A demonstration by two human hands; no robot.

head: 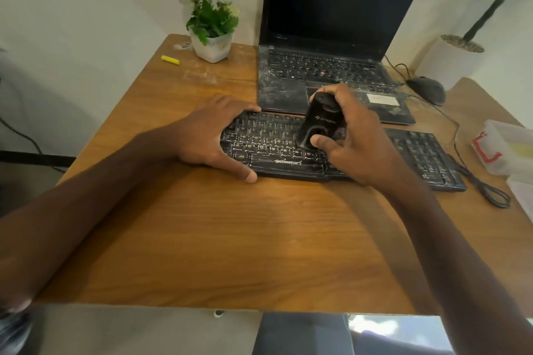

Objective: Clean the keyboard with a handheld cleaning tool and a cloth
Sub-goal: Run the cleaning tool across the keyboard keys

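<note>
A dusty black keyboard [268,144] lies across the middle of the wooden table [230,239]. My right hand [357,138] grips a black handheld cleaning tool [320,121], tilted with its lower end on the keys near the keyboard's middle. My left hand [207,135] rests on the keyboard's left end, fingers along the far edge and thumb stretched along the near edge. No cloth is in view.
A dusty open laptop [331,78] stands just behind the keyboard. A potted white flower [212,23] and a yellow marker [170,60] sit at the back left. A black mouse [427,89], its cable [487,190] and a clear plastic box [507,147] lie to the right.
</note>
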